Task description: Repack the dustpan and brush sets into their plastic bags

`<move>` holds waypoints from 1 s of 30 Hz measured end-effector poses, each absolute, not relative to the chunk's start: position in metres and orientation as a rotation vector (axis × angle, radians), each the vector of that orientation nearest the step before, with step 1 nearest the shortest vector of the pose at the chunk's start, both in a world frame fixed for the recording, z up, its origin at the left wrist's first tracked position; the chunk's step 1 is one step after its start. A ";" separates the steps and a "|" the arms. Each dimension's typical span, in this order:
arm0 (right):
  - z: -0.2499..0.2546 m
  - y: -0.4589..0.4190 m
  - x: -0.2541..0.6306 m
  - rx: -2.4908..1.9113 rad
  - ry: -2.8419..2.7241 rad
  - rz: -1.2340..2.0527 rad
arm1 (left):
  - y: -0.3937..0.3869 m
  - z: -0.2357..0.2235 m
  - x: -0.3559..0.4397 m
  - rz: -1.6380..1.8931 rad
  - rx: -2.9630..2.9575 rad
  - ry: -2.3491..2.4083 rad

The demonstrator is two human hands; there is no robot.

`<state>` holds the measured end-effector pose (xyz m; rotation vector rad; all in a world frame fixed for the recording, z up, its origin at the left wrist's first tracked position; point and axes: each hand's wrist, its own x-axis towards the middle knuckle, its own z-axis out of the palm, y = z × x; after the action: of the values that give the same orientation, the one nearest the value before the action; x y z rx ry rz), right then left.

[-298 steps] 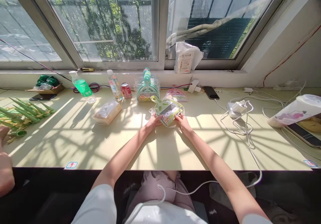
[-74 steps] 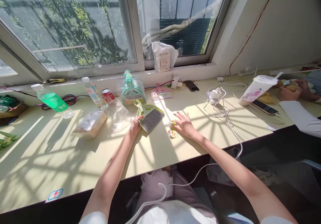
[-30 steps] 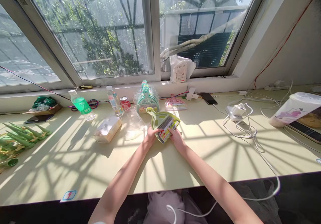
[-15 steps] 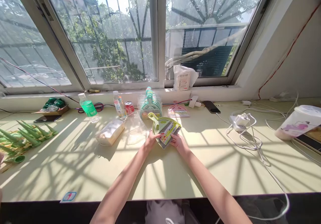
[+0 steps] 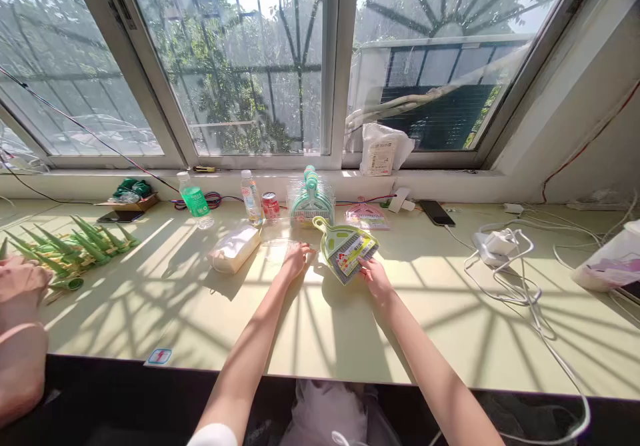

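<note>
My right hand (image 5: 376,278) grips the lower right edge of a green mini dustpan and brush set (image 5: 345,253) with a printed card label. The set is held tilted above the table, its looped handle pointing up and left. My left hand (image 5: 297,259) is off the set, at the right edge of a thin clear plastic bag (image 5: 280,236) on the table. Its fingers are curled together on the bag, though the fingertips are hard to make out. Behind the green set stands a stack of teal dustpan sets (image 5: 311,203), and a pink dustpan set (image 5: 367,217) lies to its right.
To the left are a tissue pack (image 5: 234,249), a red can (image 5: 271,206) and two bottles, one a green-labelled bottle (image 5: 195,201). Green spiky pieces (image 5: 85,246) lie near another person's hands (image 5: 23,286). Rightward are a phone (image 5: 437,213) and white cables (image 5: 520,286).
My left hand has let go of the green dustpan set and moved left to the plastic bag. The right hand keeps hold of the set. Another person's hands have come into view at left.
</note>
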<state>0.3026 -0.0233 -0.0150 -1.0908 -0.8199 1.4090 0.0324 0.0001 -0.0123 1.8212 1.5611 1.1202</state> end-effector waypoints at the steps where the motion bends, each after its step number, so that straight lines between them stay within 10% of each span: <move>1: -0.014 -0.021 0.306 -1.109 -0.831 1.431 | 0.000 -0.012 0.033 1.086 1.835 1.509; 30: -0.003 -0.027 0.304 -1.200 -0.925 1.534 | -0.004 0.000 0.049 1.526 1.659 1.553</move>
<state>0.3035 -0.0272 -0.0033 -1.1997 -0.9246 1.5341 0.0487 -0.0044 -0.0004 1.6591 1.5533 1.5257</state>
